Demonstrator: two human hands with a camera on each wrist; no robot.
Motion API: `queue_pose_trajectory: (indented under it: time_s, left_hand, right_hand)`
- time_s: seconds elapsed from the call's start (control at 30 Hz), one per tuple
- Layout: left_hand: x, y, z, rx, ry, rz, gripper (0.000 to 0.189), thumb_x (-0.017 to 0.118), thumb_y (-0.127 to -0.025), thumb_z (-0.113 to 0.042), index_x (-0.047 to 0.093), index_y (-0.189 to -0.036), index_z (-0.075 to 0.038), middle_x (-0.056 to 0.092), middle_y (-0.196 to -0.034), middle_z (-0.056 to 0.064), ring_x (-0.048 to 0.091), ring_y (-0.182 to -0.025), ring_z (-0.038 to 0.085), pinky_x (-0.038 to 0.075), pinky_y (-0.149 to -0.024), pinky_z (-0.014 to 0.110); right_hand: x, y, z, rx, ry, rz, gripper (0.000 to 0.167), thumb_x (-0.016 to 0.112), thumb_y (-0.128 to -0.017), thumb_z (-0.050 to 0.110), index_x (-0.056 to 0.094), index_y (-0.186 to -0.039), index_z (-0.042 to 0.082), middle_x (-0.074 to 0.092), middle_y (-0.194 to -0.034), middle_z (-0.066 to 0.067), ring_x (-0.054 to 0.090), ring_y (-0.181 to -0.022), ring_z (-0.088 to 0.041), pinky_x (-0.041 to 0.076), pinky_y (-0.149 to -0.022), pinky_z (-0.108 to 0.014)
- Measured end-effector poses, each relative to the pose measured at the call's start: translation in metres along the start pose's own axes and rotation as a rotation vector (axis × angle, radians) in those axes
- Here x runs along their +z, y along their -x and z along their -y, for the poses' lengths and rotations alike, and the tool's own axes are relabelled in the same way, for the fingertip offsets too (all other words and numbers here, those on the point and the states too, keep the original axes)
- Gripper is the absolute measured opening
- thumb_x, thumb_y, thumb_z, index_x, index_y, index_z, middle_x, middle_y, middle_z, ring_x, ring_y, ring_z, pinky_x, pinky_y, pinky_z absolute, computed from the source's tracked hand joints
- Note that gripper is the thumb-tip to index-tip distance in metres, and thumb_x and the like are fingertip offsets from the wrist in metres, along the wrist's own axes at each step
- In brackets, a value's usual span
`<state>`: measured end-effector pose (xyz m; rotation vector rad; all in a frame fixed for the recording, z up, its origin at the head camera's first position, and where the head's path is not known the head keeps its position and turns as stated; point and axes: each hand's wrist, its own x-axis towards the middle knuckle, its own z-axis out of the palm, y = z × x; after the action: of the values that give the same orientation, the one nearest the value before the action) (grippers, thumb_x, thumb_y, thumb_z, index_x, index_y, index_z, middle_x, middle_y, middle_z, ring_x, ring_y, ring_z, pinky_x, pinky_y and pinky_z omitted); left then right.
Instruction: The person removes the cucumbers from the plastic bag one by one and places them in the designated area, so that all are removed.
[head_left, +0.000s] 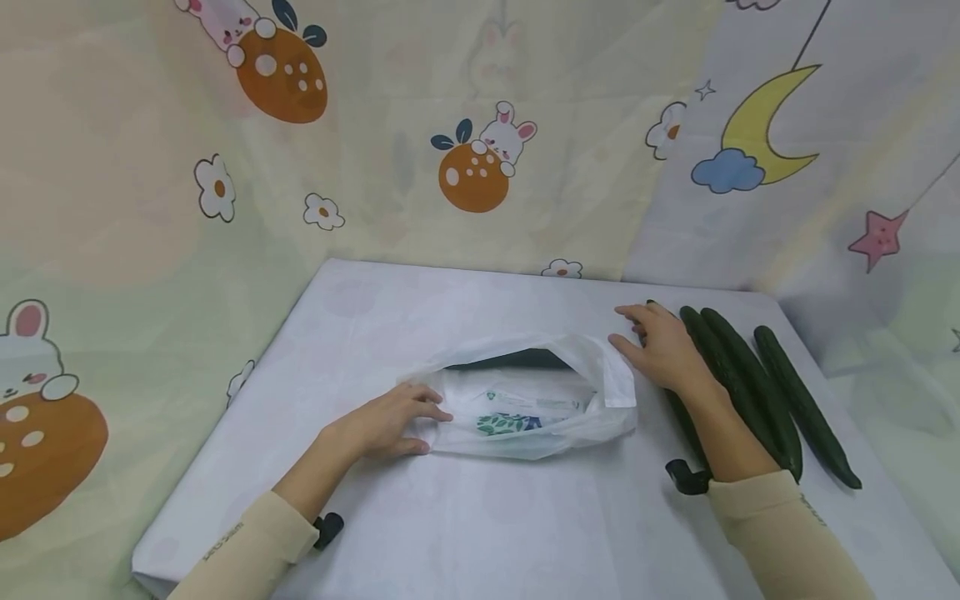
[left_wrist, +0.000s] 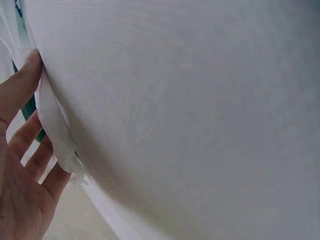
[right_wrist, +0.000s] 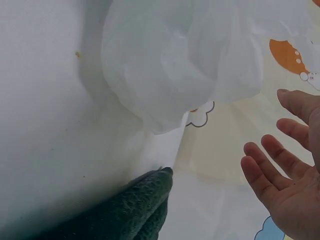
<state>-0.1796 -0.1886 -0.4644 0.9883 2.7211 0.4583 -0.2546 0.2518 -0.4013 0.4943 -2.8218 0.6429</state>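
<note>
A white plastic bag [head_left: 517,446] with a green and blue print lies on the table, its mouth held wide. Inside the mouth a dark green shape [head_left: 525,358] shows along the far side. My left hand [head_left: 390,419] holds the bag's left rim, the rim passing between thumb and fingers. Off the bag's right end, my right hand [head_left: 660,346] hovers with spread fingers and nothing in them. Several long dark green cucumbers [head_left: 806,408] lie to the right, partly under the right forearm. Close below the bag, a cucumber's tip [right_wrist: 150,192] appears in the right wrist view.
The table [head_left: 510,525] wears a white cover. Behind and beside it hangs a printed cloth [head_left: 390,167] with rabbits, flowers and a moon. A black strap end [head_left: 686,477] sticks out at the right wrist.
</note>
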Motion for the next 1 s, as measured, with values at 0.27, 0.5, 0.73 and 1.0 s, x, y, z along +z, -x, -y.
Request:
queue_pose_trajectory:
  time_s: [0.27, 0.5, 0.73, 1.0]
  left_hand:
    - [-0.001, -0.002, 0.000, 0.004, -0.001, 0.003, 0.049, 0.081, -0.090, -0.027, 0.067, -0.137, -0.025, 0.053, -0.147, 0.007, 0.044, -0.138, 0.032, 0.042, -0.111, 0.050]
    - [0.000, 0.000, 0.000, -0.003, 0.004, 0.003, 0.049, 0.080, -0.090, -0.027, 0.067, -0.137, -0.024, 0.053, -0.147, 0.007, 0.044, -0.138, 0.032, 0.042, -0.112, 0.050]
    - [-0.003, -0.001, -0.001, 0.013, 0.003, -0.004, 0.048, 0.081, -0.090, -0.026, 0.068, -0.136, -0.023, 0.054, -0.145, 0.009, 0.045, -0.137, 0.033, 0.042, -0.111, 0.051]
    - [-0.001, -0.001, -0.003, -0.009, 0.002, 0.006, 0.048, 0.080, -0.090, -0.026, 0.067, -0.137, -0.024, 0.052, -0.146, 0.007, 0.043, -0.138, 0.032, 0.042, -0.111, 0.050]
  right_hand:
    - [-0.016, -0.004, 0.013, -0.013, -0.017, -0.018, 0.048, 0.070, -0.098, 0.023, 0.059, -0.138, 0.000, 0.057, -0.127, -0.029, 0.062, -0.104, -0.042, 0.053, -0.085, -0.058]
    - [-0.026, -0.009, 0.023, -0.025, -0.027, -0.016, 0.050, 0.069, -0.099, 0.025, 0.057, -0.141, 0.001, 0.055, -0.132, -0.027, 0.063, -0.110, -0.045, 0.054, -0.090, -0.061]
    - [-0.037, -0.011, 0.033, -0.035, -0.049, -0.016, 0.050, 0.069, -0.099, 0.028, 0.057, -0.141, 0.004, 0.055, -0.130, -0.024, 0.062, -0.117, -0.045, 0.052, -0.094, -0.061]
    - [-0.044, -0.011, 0.039, -0.074, -0.047, -0.048, 0.047, 0.071, -0.098, 0.023, 0.059, -0.139, 0.003, 0.056, -0.129, -0.022, 0.062, -0.115, -0.044, 0.052, -0.095, -0.060]
